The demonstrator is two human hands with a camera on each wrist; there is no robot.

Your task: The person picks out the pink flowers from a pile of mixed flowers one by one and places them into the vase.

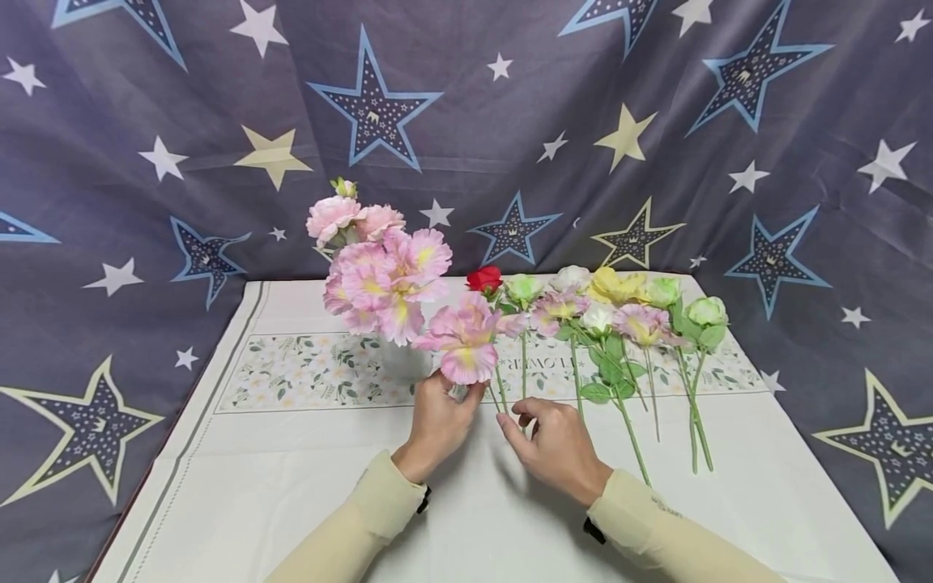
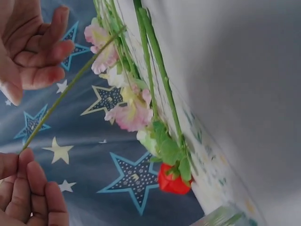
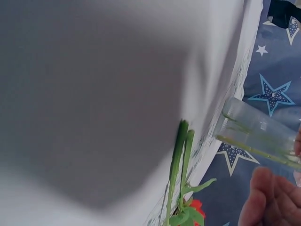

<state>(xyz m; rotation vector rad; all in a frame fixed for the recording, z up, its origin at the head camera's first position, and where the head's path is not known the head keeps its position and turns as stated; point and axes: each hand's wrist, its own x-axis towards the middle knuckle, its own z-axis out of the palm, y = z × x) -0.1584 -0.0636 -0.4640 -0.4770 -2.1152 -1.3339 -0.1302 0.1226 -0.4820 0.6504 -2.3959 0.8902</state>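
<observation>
The tablecloth [image 1: 291, 486] looks like smooth matt white cloth, the starred backdrop [image 1: 656, 121] a soft creased fabric, the vase [image 3: 256, 129] clear glossy glass or plastic, and the flowers' [image 1: 386, 279] petals matt, cloth-like, on smooth plastic-looking green stems [image 2: 160, 66].

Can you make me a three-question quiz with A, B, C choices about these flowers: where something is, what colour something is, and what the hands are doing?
1. Where is the vase?
A. to the left of the flowers lying on the table
B. on the floor
C. at the table's right edge

2. What colour is the small rose next to the vase?
A. blue
B. red
C. black

3. What is the left hand doing with the pink flower?
A. holding it up by its stem
B. lying flat, away from it
C. covering its petals

Answers: 1 A, the vase stands left of the row of lying flowers. 2 B, its petals are bright red. 3 A, the fingers close round the stem under the bloom, with the right hand close by.
</observation>
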